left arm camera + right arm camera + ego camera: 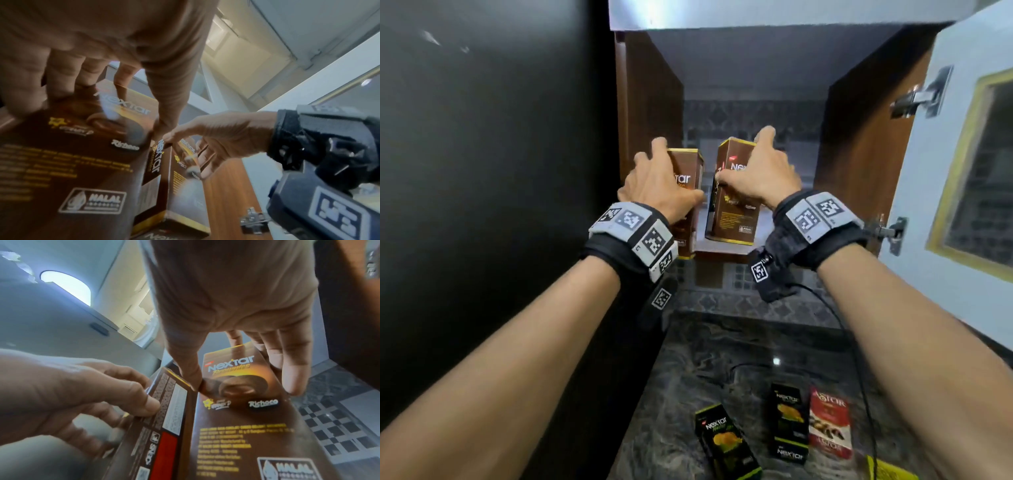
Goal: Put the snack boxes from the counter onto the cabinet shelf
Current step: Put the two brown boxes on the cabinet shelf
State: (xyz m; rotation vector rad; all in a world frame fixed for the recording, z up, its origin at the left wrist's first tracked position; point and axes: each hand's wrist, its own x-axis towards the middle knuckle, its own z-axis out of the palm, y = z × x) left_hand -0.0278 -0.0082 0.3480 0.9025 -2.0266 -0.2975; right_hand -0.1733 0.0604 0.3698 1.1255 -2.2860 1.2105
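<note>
Two brown Nextar brownie boxes stand upright at the cabinet shelf (722, 256). My left hand (671, 171) grips the left brown box (688, 205) from the front, thumb on its right side, fingers over its top. My right hand (743, 156) grips the right brown box (732, 216) the same way; this box leans slightly and its base is over the shelf. The left box's base hangs at the shelf's front edge. The left wrist view shows the left box (72, 154), the right wrist view the right box (242, 418). Two green Nextar boxes (726, 442) (789, 421) and a red Astor box (828, 425) lie on the counter (688, 359).
The cabinet door (969, 154) stands open at the right, with hinges (921, 97) sticking out. A dark wall panel (482, 171) borders the cabinet on the left. A black cable (856, 359) runs across the counter, and a yellow object (890, 472) sits at its near right corner.
</note>
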